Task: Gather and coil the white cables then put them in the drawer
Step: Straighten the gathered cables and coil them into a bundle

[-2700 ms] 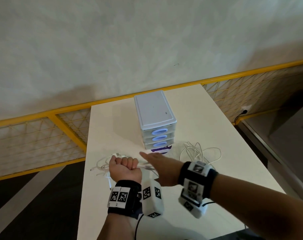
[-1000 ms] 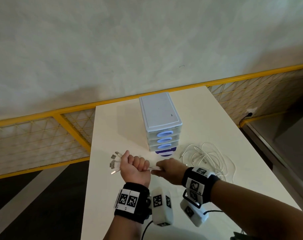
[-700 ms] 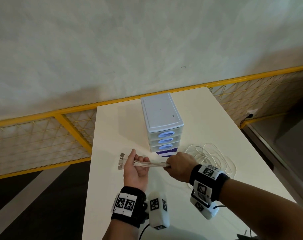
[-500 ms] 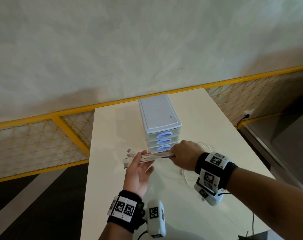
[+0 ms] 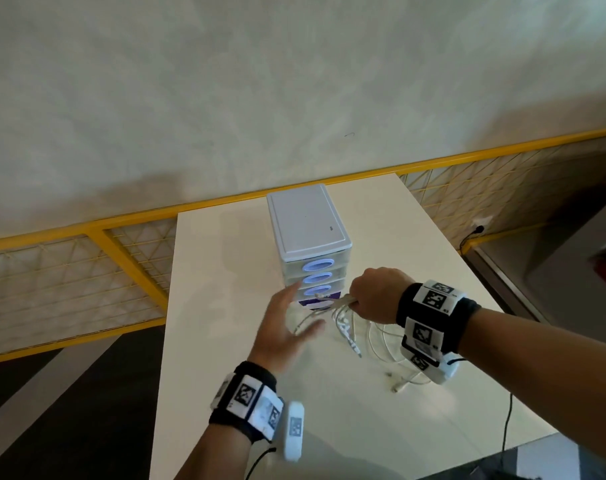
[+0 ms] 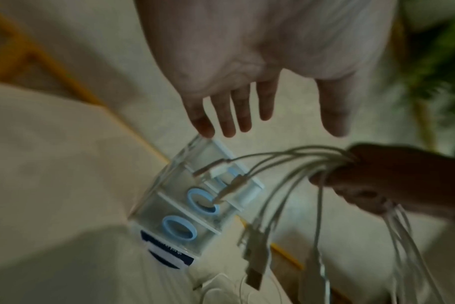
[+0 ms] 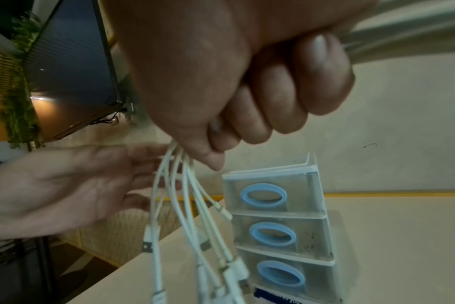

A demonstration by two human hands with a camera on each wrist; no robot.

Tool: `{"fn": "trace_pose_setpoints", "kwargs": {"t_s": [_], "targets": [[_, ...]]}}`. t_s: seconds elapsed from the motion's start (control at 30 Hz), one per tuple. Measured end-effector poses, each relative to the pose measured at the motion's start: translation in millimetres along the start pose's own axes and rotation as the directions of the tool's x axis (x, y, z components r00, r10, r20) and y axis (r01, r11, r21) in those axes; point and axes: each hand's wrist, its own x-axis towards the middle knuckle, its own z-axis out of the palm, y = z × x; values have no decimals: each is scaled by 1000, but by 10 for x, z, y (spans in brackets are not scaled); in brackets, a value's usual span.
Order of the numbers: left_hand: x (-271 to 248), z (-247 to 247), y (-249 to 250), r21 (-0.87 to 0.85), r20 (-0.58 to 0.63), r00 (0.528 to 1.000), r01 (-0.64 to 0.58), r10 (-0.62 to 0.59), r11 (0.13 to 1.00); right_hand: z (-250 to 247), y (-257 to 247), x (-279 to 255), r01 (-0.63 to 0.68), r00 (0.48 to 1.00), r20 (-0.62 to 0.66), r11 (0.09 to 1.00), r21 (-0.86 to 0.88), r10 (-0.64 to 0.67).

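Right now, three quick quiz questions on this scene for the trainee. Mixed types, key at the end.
1. True or false: the left hand grips the cables.
2. Which hand holds the cable bundle? A) left B) right C) both
3. Fill in: the handles on the drawer unit are coloured ____.

Key:
1. False. Its fingers are spread and hold nothing.
2. B. The right hand is fisted round the bundle; the plug ends hang below it in front of the drawers, and more cable lies loose on the table.
3. Blue. Three oval handles show, all drawers shut.
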Motion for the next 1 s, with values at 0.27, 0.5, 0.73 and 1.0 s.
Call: {"fn": "trace_pose_setpoints", "kwargs": {"t_s": [0.27,0.5,0.73,1.0], "targets": [[28,364,-1,10,35,997,63,-63,998,-128,-120,-55,35,999,15,992,124,-37],[-10,299,64,-95,81,984,169,-161,981,-197,-115,-100,20,999,-46,977,213,-10],[-126,370,180,-167,-13,973,224,-229,960,-57,-188,-62,-35,989,-116,914,404,89],[-135,304,197,-215,12,988,155,-156,964,-63,-248,-42,-66,966,-147,752,656,213]]}}
